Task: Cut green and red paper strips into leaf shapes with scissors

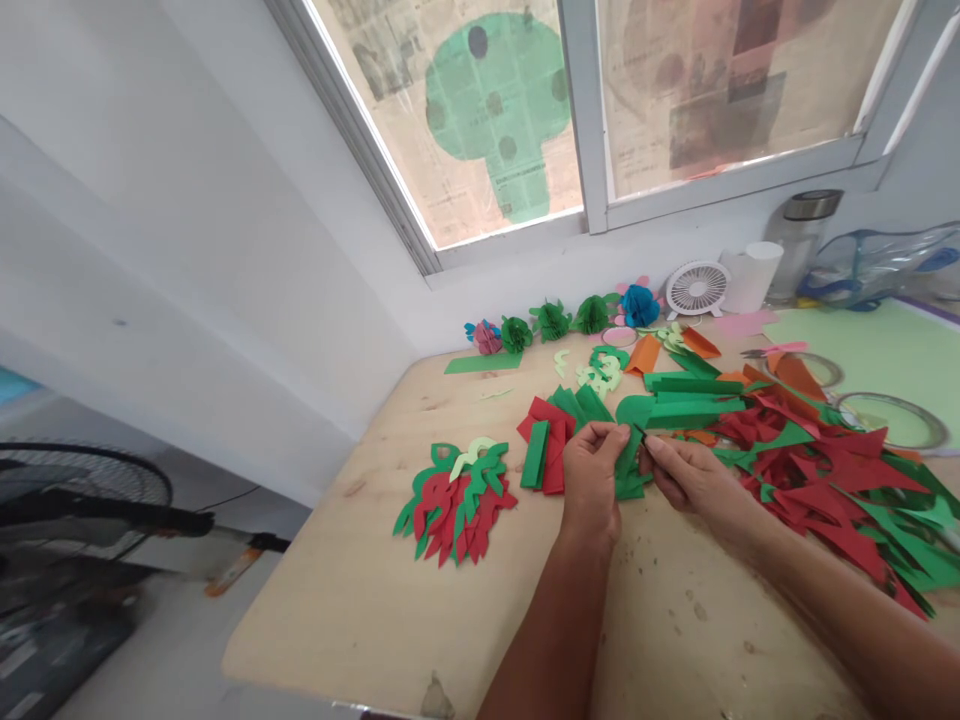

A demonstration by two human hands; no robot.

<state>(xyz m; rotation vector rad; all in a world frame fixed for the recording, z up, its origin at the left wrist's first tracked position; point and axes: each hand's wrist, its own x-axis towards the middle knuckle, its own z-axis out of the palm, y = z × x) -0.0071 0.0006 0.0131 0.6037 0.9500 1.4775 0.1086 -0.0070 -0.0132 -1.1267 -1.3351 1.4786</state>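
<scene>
Over the table, my left hand (596, 460) is closed, its thumb and fingers pinching a piece of green paper (628, 460). Close on its right, my right hand (679, 470) is closed on a thin dark object (641, 433) that points at the green paper; its kind is too small to tell. Folded red paper (553, 470) with a green folded strip (535, 455) on top lies just left of my left hand. Behind both hands are stacked green paper strips (690, 400). Farther left sits a pile of red and green cut leaf shapes (457, 510).
Red and green paper scraps (817, 480) heap up on the right. Tape rolls (926, 430), a small white fan (697, 290), a bottle (802, 240) and paper turtle-like figures (551, 320) line the back. A light wooden table (360, 580) carries everything, beside a wall.
</scene>
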